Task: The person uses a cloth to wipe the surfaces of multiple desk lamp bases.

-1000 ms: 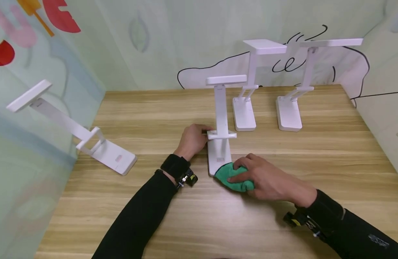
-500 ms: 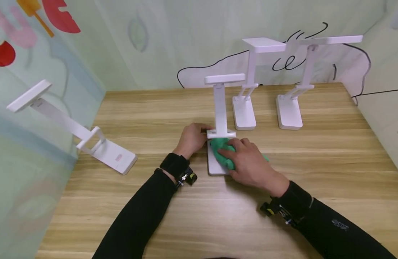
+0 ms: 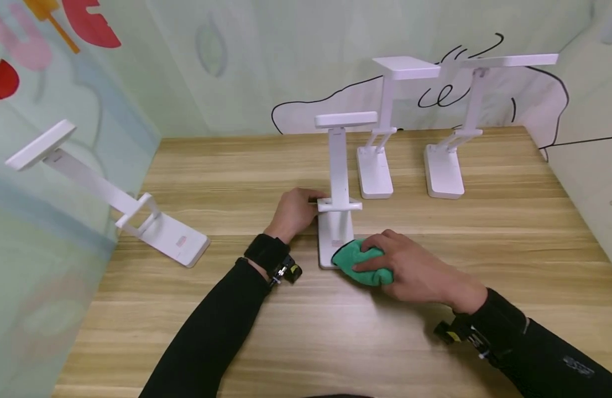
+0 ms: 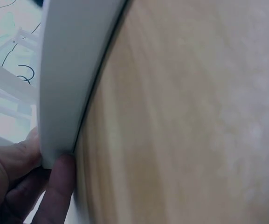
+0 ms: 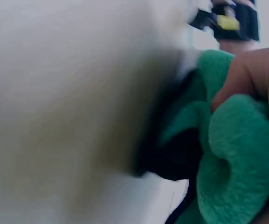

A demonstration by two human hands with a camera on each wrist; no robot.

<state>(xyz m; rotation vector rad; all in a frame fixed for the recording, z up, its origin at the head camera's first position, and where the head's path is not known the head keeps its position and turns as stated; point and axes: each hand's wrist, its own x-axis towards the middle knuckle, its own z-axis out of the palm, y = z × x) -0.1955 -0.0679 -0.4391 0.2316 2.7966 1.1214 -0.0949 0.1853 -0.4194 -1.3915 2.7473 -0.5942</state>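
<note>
A white desk lamp [image 3: 338, 171] stands upright at the middle of the wooden table. At the back left of its base, my left hand [image 3: 294, 213] grips the edge; the left wrist view shows thumb and fingers pinching a corner of the lamp base [image 4: 71, 84]. My right hand [image 3: 417, 268] holds a bunched green cloth [image 3: 360, 262] with dark edging against the front right corner of the base. In the right wrist view the folded cloth [image 5: 239, 158] sits between thumb and fingers. The fingertips beneath the cloth are hidden.
Two more white desk lamps, one nearer the middle [image 3: 375, 171] and one further right [image 3: 445, 171], stand at the back. Another lamp [image 3: 171, 237] stands angled at the left. Printed wall coverings [image 3: 236, 66] border the table [image 3: 226, 166] behind and at both sides.
The green cloth in my right hand went up the lamp base toward the hinge, then came back to its front right corner. My left hand stays at the base.
</note>
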